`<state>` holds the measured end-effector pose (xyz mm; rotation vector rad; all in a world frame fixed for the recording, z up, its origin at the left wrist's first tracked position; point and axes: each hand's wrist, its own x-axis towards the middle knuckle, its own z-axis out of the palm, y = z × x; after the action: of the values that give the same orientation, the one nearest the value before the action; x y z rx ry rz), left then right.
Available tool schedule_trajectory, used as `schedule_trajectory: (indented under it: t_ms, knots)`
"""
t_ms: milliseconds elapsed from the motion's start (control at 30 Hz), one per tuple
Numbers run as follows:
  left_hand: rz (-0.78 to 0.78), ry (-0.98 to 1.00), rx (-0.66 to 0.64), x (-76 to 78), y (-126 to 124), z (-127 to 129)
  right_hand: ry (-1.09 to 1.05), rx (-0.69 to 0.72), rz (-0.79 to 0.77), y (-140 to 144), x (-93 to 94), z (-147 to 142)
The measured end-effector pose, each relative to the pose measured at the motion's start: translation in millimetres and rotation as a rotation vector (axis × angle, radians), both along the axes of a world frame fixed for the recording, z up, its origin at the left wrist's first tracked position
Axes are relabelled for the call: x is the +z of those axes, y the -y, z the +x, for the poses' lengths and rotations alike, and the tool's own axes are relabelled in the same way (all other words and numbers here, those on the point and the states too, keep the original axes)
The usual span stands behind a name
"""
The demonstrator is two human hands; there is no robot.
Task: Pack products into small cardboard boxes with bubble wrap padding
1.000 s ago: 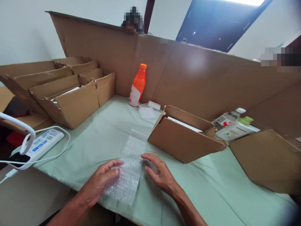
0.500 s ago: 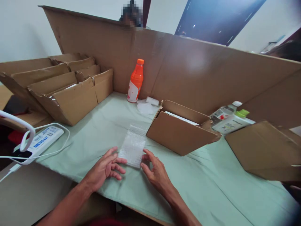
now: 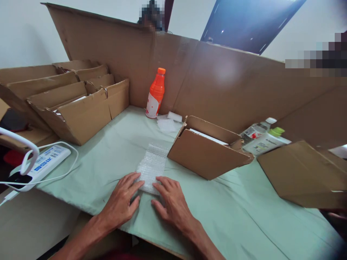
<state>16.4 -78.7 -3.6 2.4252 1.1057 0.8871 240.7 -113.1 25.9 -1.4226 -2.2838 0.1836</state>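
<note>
While the left hand (image 3: pixel 122 205) lies flat with fingers spread, fingertips pressing the near left edge of the bubble wrap (image 3: pixel 151 167), the right hand (image 3: pixel 171 204) rests just beside it, equally flat, fingertips on the near right edge. Neither hand grips it. Lying on the green cloth (image 3: pixel 114 144), the wrap runs lengthwise away from both hands, toward the far cardboard box (image 3: pixel 206 155).
</note>
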Motion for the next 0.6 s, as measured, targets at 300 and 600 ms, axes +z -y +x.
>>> schedule_trajectory:
  t_ms: [300, 600]
  knots:
    - [-0.104, 0.124, -0.045, 2.8, -9, -2, -0.208, -0.063, -0.136, -3, -3.2, 0]
    - [-0.041, 0.082, 0.074, -2.9, -15, 7, -0.095, -0.076, 0.186, 6, 3.8, -2]
